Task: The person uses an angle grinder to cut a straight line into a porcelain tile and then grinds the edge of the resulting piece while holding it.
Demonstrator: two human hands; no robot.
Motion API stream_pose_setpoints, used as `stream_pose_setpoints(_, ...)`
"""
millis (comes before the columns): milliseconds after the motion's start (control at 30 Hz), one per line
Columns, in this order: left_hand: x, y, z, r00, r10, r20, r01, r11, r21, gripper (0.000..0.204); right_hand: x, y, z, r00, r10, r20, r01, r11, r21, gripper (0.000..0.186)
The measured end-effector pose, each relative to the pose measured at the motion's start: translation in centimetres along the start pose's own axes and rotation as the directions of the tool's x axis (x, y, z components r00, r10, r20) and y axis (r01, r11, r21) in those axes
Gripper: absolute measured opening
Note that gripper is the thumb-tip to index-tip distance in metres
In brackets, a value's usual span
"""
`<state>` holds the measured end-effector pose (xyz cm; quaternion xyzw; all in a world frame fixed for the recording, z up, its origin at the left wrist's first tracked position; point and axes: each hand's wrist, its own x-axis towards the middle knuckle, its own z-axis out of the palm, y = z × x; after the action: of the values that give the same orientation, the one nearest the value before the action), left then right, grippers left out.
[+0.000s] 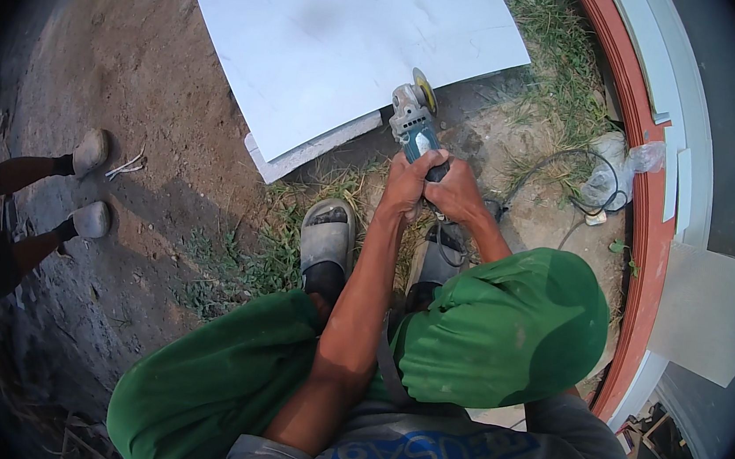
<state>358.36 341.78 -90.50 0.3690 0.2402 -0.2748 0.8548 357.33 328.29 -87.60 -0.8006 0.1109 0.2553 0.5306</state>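
Both my hands are wrapped round an angle grinder [421,137] with a teal body and a grey, dusty head. My left hand [406,183] grips its body on the left side, and my right hand [458,190] closes round the rear of it. A yellowish disc [424,91] sits at the grinder's far end, tilted on edge. It is at the near edge of a large white tile slab [341,41] with faint grey veins; whether disc and slab touch, I cannot tell. Under the slab lies a pale block [322,147].
A black cable [561,153] runs from the grinder over the ground to the right. Clear plastic bags [608,169] lie beside a red-brown edge [648,257]. At the left stands another person, whose sandals [92,152] show on the dirt. Grass grows near my feet.
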Motion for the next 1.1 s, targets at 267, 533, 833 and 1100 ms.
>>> stream_pose_setpoints(267,0.5,0.6,0.4,1.000,-0.008,-0.008,0.008,1.000,0.020,0.025,0.7,-0.4,-0.1,0.999,0.023,-0.039,-0.024,1.000,-0.017,0.043)
stream_pose_setpoints(533,0.5,1.4,0.9,0.999,0.025,-0.048,-0.025,1.000,-0.015,0.023,1.1,-1.5,-0.2,1.000,0.021,-0.015,-0.021,1.000,0.008,0.044)
stream_pose_setpoints(833,1.3,1.6,0.5,0.997,0.038,-0.063,-0.036,0.999,0.028,0.026,1.7,-2.0,-0.3,0.999,0.044,-0.001,-0.044,0.999,0.022,0.044)
stream_pose_setpoints(1100,1.7,2.4,0.4,0.998,0.026,-0.058,-0.024,0.999,0.033,0.028,2.7,-1.4,-0.2,1.000,0.017,0.001,-0.017,1.000,0.023,0.038)
